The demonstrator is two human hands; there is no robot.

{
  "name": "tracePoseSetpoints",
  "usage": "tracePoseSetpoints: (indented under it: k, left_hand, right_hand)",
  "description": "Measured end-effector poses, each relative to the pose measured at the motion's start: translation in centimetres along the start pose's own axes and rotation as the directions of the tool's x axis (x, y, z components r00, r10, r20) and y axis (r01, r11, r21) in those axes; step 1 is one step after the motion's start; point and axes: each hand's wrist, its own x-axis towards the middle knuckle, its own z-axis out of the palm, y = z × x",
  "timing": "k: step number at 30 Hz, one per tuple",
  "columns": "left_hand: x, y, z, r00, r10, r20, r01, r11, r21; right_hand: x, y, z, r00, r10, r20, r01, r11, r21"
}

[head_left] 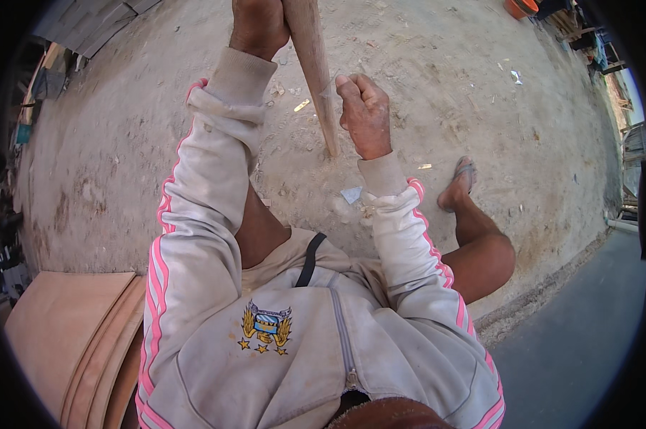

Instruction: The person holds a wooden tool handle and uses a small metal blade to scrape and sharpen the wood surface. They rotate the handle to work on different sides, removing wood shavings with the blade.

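A smooth wooden pole (311,64), tapering toward its lower end, slants from the top edge of the head view down to the dirt. My left hand (259,27) is closed against the pole near the top, its fingers partly cut off by the picture's edge. Just right of the pole, my right hand (366,118) is curled in a pinch, thumb toward the wood. Between thumb and fingers sticks out a thin, see-through shard (328,92), like a bit of glass, its tip close to the pole. A pale, bluish angular shard (351,194) lies on the ground below my right hand.
Bare dirt ground (444,107) with scattered scraps spreads around me. Curved thin brown sheets (66,307) lean at the lower left. Grey stacked slabs (87,25) stand at the far left, an orange bucket (520,8) far right. A smooth grey floor (573,322) borders the dirt.
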Motion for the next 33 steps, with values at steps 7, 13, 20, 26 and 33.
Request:
tracePoseSetpoints:
  k: [7, 13, 20, 26, 33]
  left_hand:
    - [-0.1, 0.7, 2.3, 0.998, -0.019, -0.065, 0.017, 0.999, -0.031]
    - [0.2, 0.1, 0.1, 0.997, 0.074, -0.007, -0.074, 0.997, 0.008]
    - [0.0, 0.4, 1.7, 0.989, 0.144, 0.034, -0.145, 0.988, 0.058]
    - [0.1, 0.3, 0.2, 0.992, 0.111, 0.068, -0.113, 0.993, 0.021]
    - [-0.6, 0.3, 2.0, 0.991, 0.114, 0.064, -0.118, 0.991, 0.063]
  right_hand:
    - [1.2, -4.0, 0.4, 0.995, -0.099, -0.003, 0.099, 0.995, 0.002]
    - [0.5, -2.5, -0.1, 0.999, -0.037, 0.006, 0.037, 0.999, 0.002]
    - [1.1, -7.2, 0.2, 0.993, -0.111, 0.05, 0.108, 0.993, 0.048]
    - [0.3, -4.9, -0.2, 0.997, -0.023, 0.072, 0.021, 1.0, 0.019]
    - [0.5, -4.3, -0.3, 0.997, -0.017, 0.071, 0.012, 0.998, 0.066]
